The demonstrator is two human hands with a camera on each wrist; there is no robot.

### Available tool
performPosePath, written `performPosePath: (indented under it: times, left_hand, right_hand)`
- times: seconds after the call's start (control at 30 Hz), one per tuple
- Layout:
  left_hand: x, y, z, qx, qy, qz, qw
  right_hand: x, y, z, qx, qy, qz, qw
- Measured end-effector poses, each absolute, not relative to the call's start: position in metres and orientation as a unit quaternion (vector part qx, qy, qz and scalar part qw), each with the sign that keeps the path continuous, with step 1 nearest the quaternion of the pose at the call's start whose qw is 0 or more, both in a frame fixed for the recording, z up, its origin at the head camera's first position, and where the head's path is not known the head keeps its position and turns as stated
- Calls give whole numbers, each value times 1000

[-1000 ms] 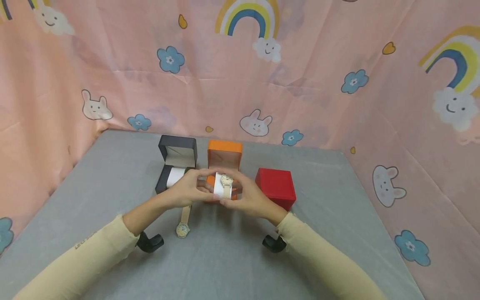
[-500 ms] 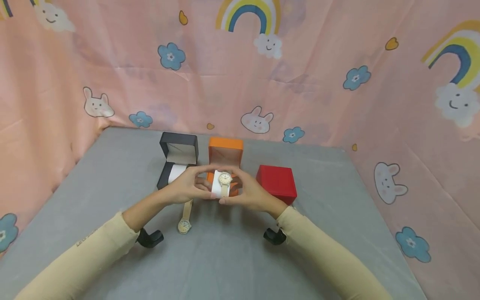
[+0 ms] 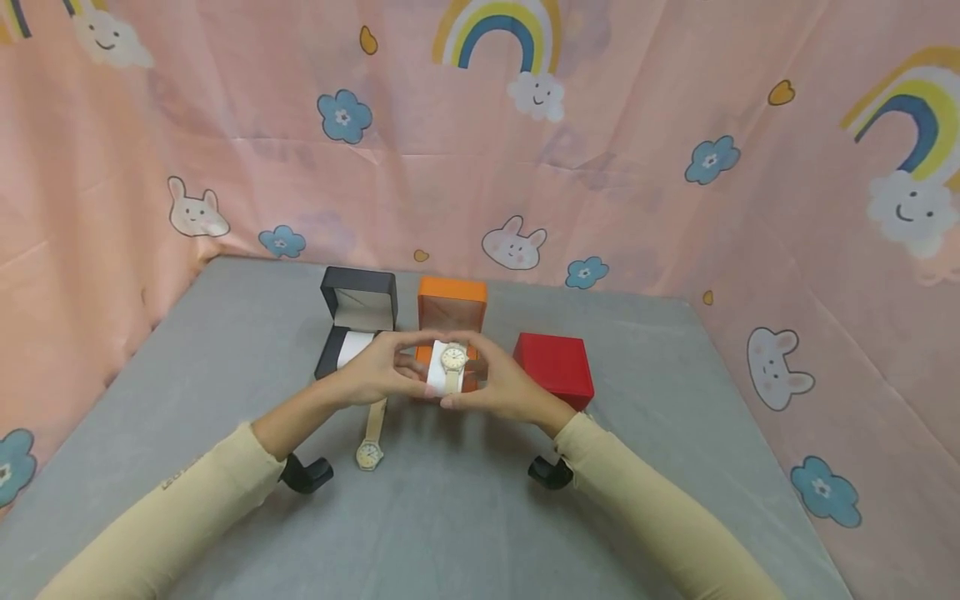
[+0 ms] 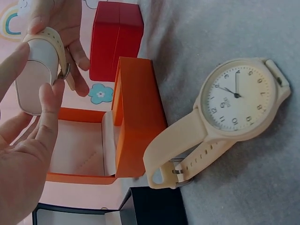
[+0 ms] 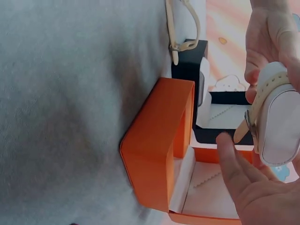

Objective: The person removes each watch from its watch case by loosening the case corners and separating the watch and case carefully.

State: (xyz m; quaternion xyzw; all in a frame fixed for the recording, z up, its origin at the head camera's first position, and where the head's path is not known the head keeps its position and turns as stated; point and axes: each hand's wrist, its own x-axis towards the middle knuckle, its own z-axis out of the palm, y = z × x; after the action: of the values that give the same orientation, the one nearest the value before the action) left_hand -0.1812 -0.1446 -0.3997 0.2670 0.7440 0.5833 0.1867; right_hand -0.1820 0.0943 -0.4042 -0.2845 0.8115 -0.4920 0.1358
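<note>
In the head view, both hands hold a white watch pillow (image 3: 437, 367) up in front of the open orange watch box (image 3: 453, 292). A cream wristwatch (image 3: 453, 358) is wrapped round the pillow, dial toward the head camera. My left hand (image 3: 372, 371) grips the pillow's left end. On its right side, my right hand (image 3: 504, 385) grips the pillow and watch between thumb and fingers. The wrist views show the strap (image 4: 57, 44) buckled, its tail sticking out. A second cream wristwatch (image 4: 236, 101) lies on the grey cloth, near my left forearm.
An open black watch box (image 3: 358, 292) with a white pillow (image 3: 354, 347) stands left of the orange one. The red box (image 3: 555, 367) at right is closed. Grey cloth (image 3: 450, 533) covers the table, and a pink patterned curtain (image 3: 420, 192) hangs behind.
Both hands keep their hold on the pillow and watch, which shift and tilt only slightly. The boxes and the second wristwatch stay in place.
</note>
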Motion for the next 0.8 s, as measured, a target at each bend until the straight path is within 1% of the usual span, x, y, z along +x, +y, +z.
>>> performPosePath:
  times: [0.23,0.5,0.6,0.8]
  left_hand:
    - [-183,-144,-400,263,749,581,177]
    - [-179,-141,-400,235,762,579,168]
    - [-179,-141,-401,239,779,559,151]
    - [-179,-142,-401,245,796,542,113]
  right_hand:
    - [-184,94,-406,-282,780,-536,156]
    - [-182,93,-409,-286,775,-548,132]
    - [-181,93,-412,-295,787,-532,106]
    - [-179,86,-414,-328,831,-450,19]
